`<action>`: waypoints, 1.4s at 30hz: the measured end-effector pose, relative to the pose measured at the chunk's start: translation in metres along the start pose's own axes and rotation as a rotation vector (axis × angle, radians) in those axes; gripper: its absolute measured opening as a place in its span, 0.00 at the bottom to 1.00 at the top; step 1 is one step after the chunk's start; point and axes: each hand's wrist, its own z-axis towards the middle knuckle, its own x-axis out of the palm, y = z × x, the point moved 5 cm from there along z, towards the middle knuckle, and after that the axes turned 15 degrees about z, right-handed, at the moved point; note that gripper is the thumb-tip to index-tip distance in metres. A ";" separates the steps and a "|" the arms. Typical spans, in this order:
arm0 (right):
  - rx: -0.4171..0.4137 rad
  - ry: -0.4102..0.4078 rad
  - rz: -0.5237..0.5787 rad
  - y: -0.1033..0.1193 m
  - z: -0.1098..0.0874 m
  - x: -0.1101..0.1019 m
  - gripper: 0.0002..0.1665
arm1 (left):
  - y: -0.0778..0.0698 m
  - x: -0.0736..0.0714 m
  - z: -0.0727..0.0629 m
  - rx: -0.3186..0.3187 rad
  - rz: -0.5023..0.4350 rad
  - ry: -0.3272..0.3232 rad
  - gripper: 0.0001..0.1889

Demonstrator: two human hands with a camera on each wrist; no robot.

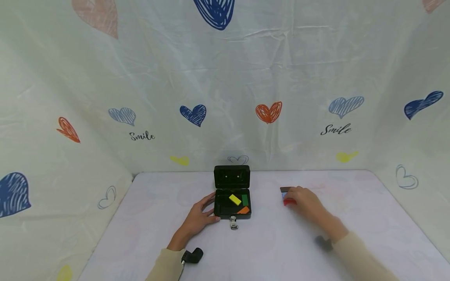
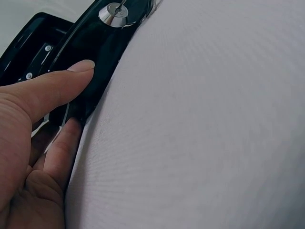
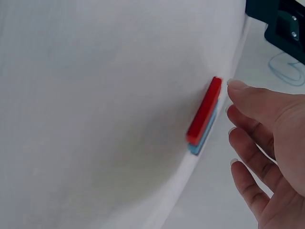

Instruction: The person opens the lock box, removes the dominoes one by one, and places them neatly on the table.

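Observation:
A small black cash box [image 1: 221, 212] stands with its lid [image 1: 232, 177] raised. Inside lie a yellow block [image 1: 235, 200], a green block [image 1: 244, 200] and an orange block [image 1: 243, 210]. My left hand [image 1: 197, 222] holds the box's left side, its thumb [image 2: 71, 86] against the front wall and its fingers around the side. To the right of the box, my right hand [image 1: 306, 201] hovers with bent, parted fingers beside a red block [image 3: 205, 112]. A blue block [image 3: 209, 126] lies right behind the red one, and a dark block [image 1: 285, 189] is farthest back.
A silver lock [image 1: 233, 222] juts from the box's front. The white table [image 1: 263, 249] meets a hanging sheet [image 1: 225, 78] printed with hearts at its back edge. A black wrist camera [image 1: 192, 255] sits at my left sleeve.

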 end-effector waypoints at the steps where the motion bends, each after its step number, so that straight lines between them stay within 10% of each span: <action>1: -0.029 -0.018 0.011 0.003 0.000 0.000 0.14 | 0.000 0.000 0.000 -0.003 0.002 -0.001 0.47; 8: -0.176 -0.111 0.083 0.036 0.008 -0.003 0.20 | 0.001 0.000 0.000 0.003 -0.010 0.007 0.48; 42: -0.004 -0.042 0.092 0.106 0.070 0.059 0.16 | 0.002 0.000 0.001 0.008 -0.034 0.012 0.48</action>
